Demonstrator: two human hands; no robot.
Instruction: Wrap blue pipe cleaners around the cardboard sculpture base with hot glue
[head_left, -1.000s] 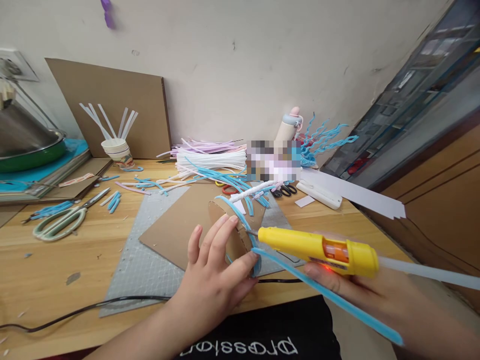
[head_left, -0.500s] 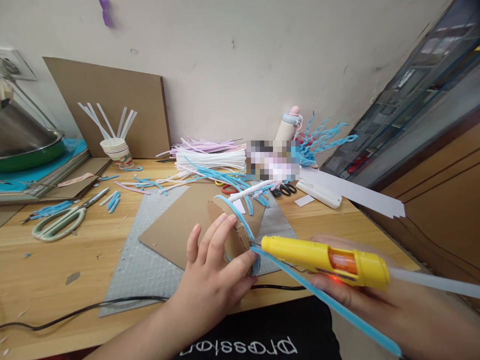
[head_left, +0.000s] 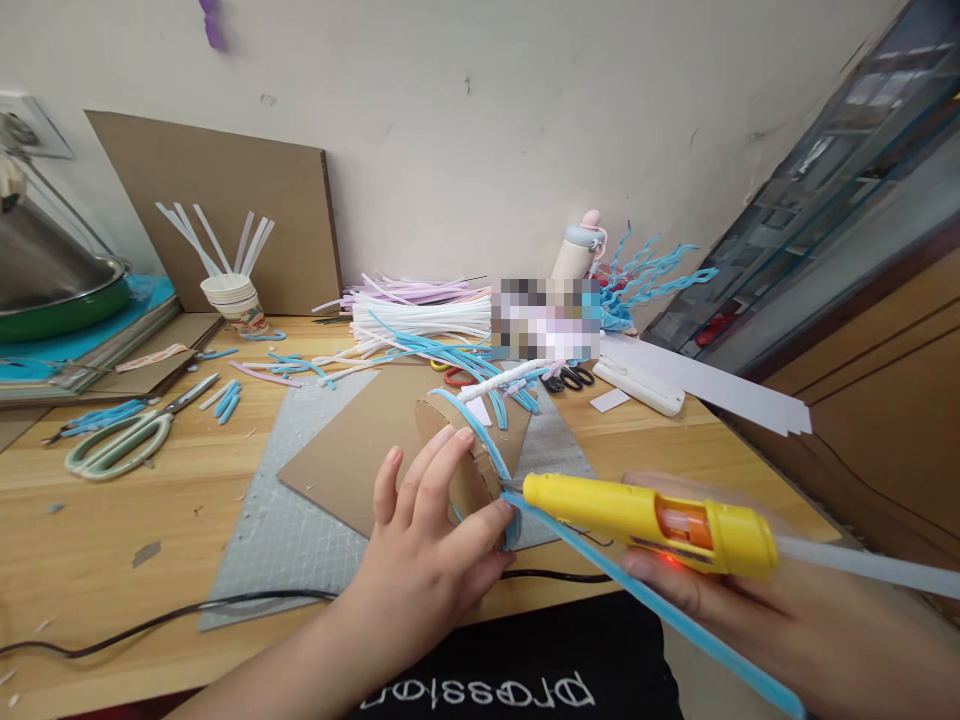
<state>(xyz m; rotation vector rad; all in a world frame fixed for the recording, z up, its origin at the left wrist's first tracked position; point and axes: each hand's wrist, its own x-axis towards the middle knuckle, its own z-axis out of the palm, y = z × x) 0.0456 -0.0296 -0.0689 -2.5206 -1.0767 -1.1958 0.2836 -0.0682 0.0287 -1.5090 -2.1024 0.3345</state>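
My left hand (head_left: pixel 435 540) grips a round brown cardboard piece (head_left: pixel 471 485), its thumb and index finger near the rim. A blue pipe cleaner (head_left: pixel 637 580) runs along that rim, and its loose end trails down to the lower right. In my right hand (head_left: pixel 735 620) is a yellow hot glue gun (head_left: pixel 600 503) with a lit red light and a clear glue stick (head_left: pixel 862 562) in its back. The gun's nozzle points left, at the rim beside the blue strand. Much of my right hand is hidden behind the gun.
A cardboard sheet (head_left: pixel 337 450) lies on a grey cutting mat (head_left: pixel 262 560). Green-handled scissors (head_left: pixel 124 445) rest at left, near a paper cup (head_left: pixel 232 300) of white sticks. Bundled white pipe cleaners (head_left: pixel 420 318) lie behind. A black cord (head_left: pixel 187 607) crosses the table front.
Almost nothing differs. Both hands, the cardboard piece and the glue gun stay in nearly the same place, with the nozzle still at the rim.
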